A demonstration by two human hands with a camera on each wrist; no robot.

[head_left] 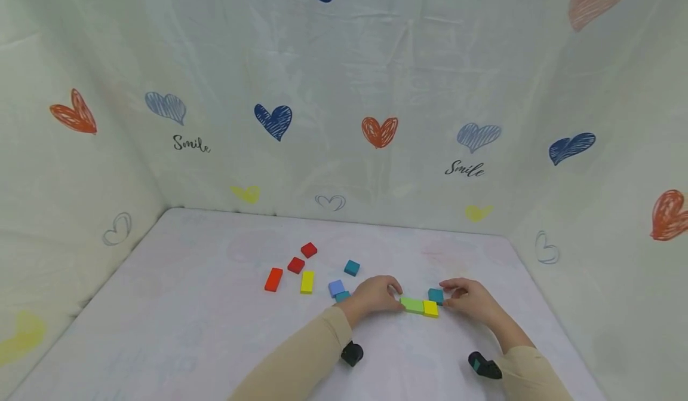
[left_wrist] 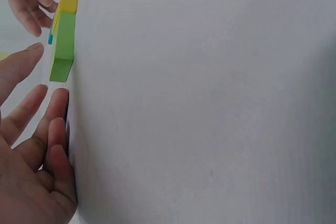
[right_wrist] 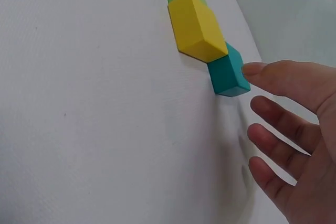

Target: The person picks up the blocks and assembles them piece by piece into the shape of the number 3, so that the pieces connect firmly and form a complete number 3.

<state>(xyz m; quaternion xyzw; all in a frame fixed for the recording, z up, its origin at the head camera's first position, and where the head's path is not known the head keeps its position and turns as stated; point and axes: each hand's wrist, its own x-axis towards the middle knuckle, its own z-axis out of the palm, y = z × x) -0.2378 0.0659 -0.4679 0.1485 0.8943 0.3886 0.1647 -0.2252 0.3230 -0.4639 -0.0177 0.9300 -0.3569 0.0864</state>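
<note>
A light green block (head_left: pixel 412 305) lies end to end with a short yellow block (head_left: pixel 430 309) on the table. Behind the yellow one sits a teal block (right_wrist: pixel 227 72), close against it in the right wrist view. My left hand (head_left: pixel 375 294) is at the green block's left end, its thumb and fingers spread apart and holding nothing in the left wrist view. At the teal block's right side is my right hand (head_left: pixel 473 299), fingers parted; its thumb tip (right_wrist: pixel 253 70) overlaps the block's edge in the right wrist view.
Left of my hands lie a long red block (head_left: pixel 273 279), two small red blocks (head_left: pixel 295 265), a yellow block (head_left: pixel 307 282), a light blue block (head_left: pixel 336 288) and a teal block (head_left: pixel 352 268). Another teal block (head_left: pixel 342 296) is partly behind my left wrist. Patterned curtains (head_left: pixel 333 168) surround the table.
</note>
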